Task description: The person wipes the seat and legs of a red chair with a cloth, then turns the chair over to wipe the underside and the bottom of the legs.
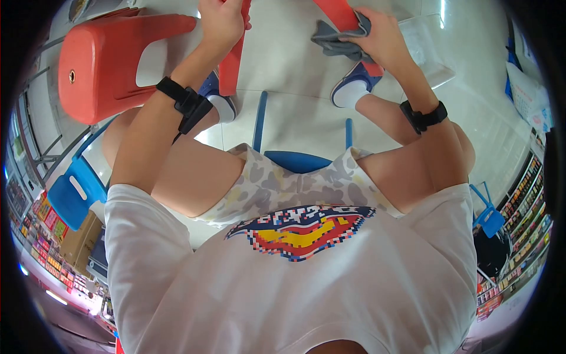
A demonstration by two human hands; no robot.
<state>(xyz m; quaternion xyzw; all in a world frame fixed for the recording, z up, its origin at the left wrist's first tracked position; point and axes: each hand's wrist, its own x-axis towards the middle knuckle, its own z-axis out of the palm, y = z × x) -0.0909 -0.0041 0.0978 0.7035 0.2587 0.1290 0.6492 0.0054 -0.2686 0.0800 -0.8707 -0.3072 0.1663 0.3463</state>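
At the top of the head view, my left hand point(223, 25) is closed around a red plastic leg point(232, 71), which looks like a stool's. My right hand point(384, 40) grips a crumpled grey cloth point(337, 42). The cloth is pressed around a second red leg point(333, 10), whose lower end shows below it near my shoe. Whatever joins the two legs lies beyond the top edge. Black bands sit on both my wrists.
A red plastic stool point(103, 65) lies on its side at the left. Blue chairs point(76, 192) stand at left and right, and I sit on a blue seat point(296, 161). My blue shoes point(352, 82) rest on the tiled floor point(289, 65). Stocked shelves point(525, 206) line the sides.
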